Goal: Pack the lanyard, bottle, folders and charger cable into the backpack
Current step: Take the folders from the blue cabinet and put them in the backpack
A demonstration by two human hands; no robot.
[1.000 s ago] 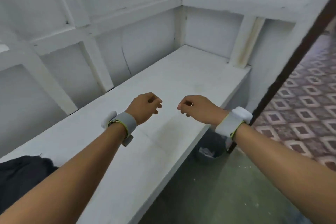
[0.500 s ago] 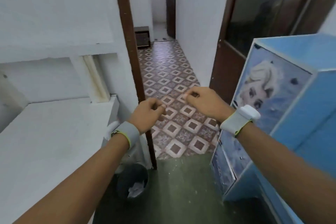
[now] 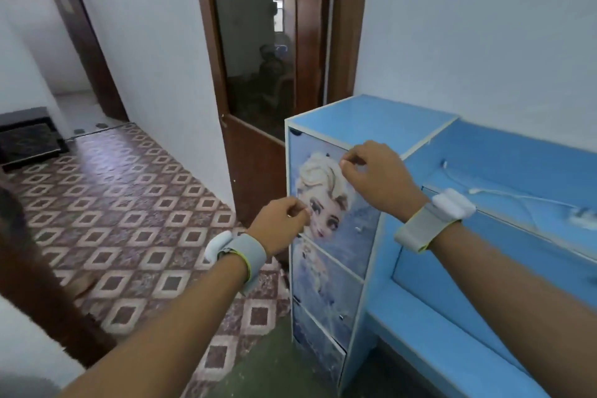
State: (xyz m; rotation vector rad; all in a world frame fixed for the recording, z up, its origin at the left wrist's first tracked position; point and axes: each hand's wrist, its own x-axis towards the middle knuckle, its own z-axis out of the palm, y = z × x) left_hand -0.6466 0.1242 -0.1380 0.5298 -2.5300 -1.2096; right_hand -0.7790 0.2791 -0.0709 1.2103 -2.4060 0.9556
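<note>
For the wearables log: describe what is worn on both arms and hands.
Both forearms are bare, with no sleeves or gloves. The left wrist carries a grey fabric band with a yellow-green edge and a pale blue-white pod; the right wrist band matches, with a white pod.

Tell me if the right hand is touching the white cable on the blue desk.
Apart. The head view shows the right hand raised left of the cable, blue desk visible between.

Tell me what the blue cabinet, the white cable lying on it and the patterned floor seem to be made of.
Blue cabinet: probably laminated board, matte, with pale edge banding and printed drawer fronts. White cable: likely plastic-sheathed, thin and limp, with a small plug end. Patterned floor: apparently ceramic or cement tile, with a repeating diamond motif and a slight sheen.
</note>
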